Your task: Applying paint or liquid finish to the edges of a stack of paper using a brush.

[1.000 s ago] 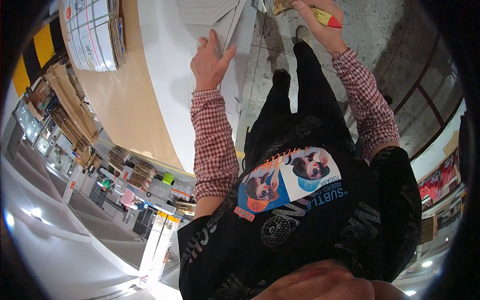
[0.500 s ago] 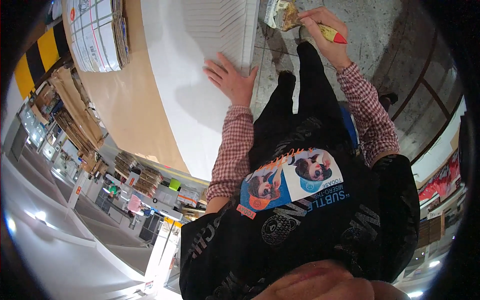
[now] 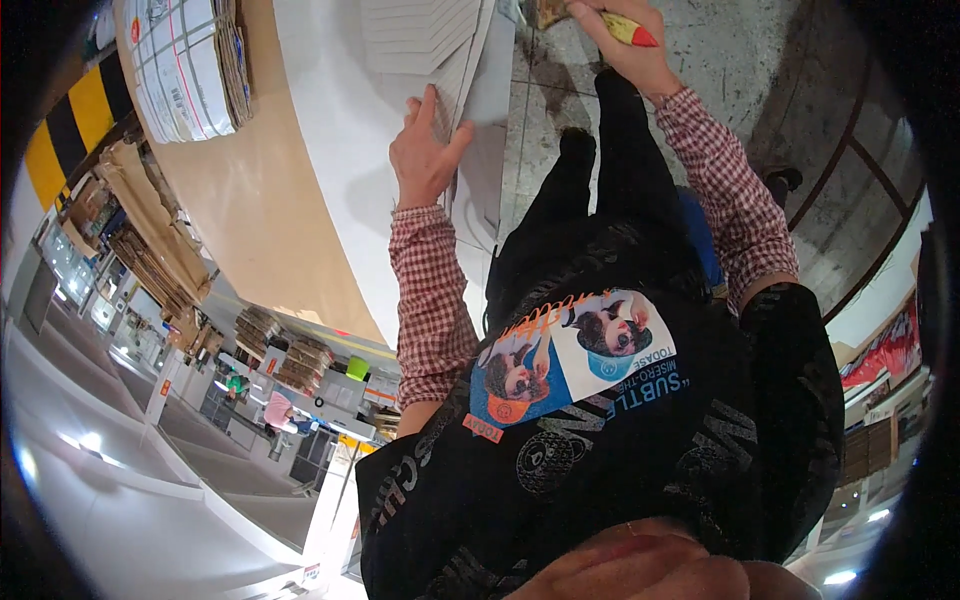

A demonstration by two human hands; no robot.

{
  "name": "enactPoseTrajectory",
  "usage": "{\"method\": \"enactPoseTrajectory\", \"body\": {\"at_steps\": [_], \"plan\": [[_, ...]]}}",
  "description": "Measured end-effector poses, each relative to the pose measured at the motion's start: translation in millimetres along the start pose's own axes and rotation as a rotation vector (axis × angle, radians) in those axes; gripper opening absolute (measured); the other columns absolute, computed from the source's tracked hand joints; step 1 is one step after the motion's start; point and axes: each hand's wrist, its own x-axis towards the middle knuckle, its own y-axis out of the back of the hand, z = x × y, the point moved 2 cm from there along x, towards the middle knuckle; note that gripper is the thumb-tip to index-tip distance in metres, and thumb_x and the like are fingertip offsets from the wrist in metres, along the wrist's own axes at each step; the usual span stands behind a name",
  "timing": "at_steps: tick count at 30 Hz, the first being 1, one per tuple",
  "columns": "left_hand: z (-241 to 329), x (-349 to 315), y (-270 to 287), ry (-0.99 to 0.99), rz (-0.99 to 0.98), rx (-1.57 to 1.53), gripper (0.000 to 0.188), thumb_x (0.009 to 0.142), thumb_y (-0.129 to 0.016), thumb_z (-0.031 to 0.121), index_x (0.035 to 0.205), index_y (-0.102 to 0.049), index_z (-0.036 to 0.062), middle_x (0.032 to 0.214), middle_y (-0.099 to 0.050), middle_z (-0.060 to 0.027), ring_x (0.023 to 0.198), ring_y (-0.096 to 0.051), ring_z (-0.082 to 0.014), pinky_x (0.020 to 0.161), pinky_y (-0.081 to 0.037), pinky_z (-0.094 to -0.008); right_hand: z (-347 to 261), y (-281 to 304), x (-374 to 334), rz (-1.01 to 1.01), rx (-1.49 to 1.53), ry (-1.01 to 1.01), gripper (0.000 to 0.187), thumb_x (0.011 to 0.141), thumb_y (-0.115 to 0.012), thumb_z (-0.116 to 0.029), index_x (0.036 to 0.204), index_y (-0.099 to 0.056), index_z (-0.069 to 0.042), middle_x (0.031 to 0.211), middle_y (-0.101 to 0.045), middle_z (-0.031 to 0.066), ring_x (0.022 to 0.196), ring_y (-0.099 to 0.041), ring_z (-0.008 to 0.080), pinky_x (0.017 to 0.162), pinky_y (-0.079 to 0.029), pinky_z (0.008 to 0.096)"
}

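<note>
Left hand (image 3: 424, 160) spread on several fanned sheets (image 3: 420, 38) — right hand (image 3: 638, 62) gripping one brush (image 3: 624, 29).

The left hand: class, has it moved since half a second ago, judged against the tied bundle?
Yes. The left hand has moved leftward, so it is now closer to the tied bundle.

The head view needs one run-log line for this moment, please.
left hand: open on white paper | right hand: holding yellow-handled brush | upper left: tied bundle on brown surface
</note>
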Motion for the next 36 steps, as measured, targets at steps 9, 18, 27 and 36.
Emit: {"method": "enactPoseTrajectory", "body": {"at_steps": [9,18,27,36], "plan": [[6,8,-2,-0.016,0.030,0.103,0.076,0.075,-0.062,0.051,0.133,-0.045,0.0054,0.125,-0.047,-0.0324,0.108,-0.056,-0.0383,0.088,-0.046,-0.0385,-9,-6,-8,0.072,-0.045,0.151,0.011,0.083,-0.062,-0.005,0.076,-0.060,0.002,0.076,-0.062,0.0103,0.069,-0.059,0.0178,0.062,-0.045,0.0292],[29,0,-63,0.021,0.443,0.227,0.088,0.069,-0.069,0.054,0.136,-0.039,0.0047,0.136,-0.035,-0.0307,0.123,-0.036,-0.0482,0.097,-0.036,-0.0494,17,-18,-41,0.288,0.771,0.530,0.011,0.084,-0.062,-0.006,0.075,-0.061,0.001,0.075,-0.061,0.0112,0.072,-0.060,0.0199,0.064,-0.047,0.0323],[-7,-40,-63,0.060,0.304,0.215,0.093,0.071,-0.066,0.054,0.141,-0.029,0.0060,0.140,-0.025,-0.0325,0.128,-0.025,-0.0518,0.103,-0.028,-0.0511,-26,-3,-54,0.047,0.019,0.149,0.011,0.084,-0.062,-0.007,0.077,-0.062,0.001,0.079,-0.062,0.0119,0.071,-0.060,0.0204,0.063,-0.046,0.0324],[-23,-26,-14,-0.014,0.060,0.023,0.076,0.073,-0.064,0.051,0.133,-0.045,0.0088,0.127,-0.047,-0.0300,0.107,-0.056,-0.0386,0.088,-0.044,-0.0403,4,-37,-22,0.287,0.607,0.396,0.011,0.083,-0.062,-0.006,0.075,-0.060,0.000,0.077,-0.062,0.0108,0.070,-0.059,0.0186,0.062,-0.046,0.0311]]}}
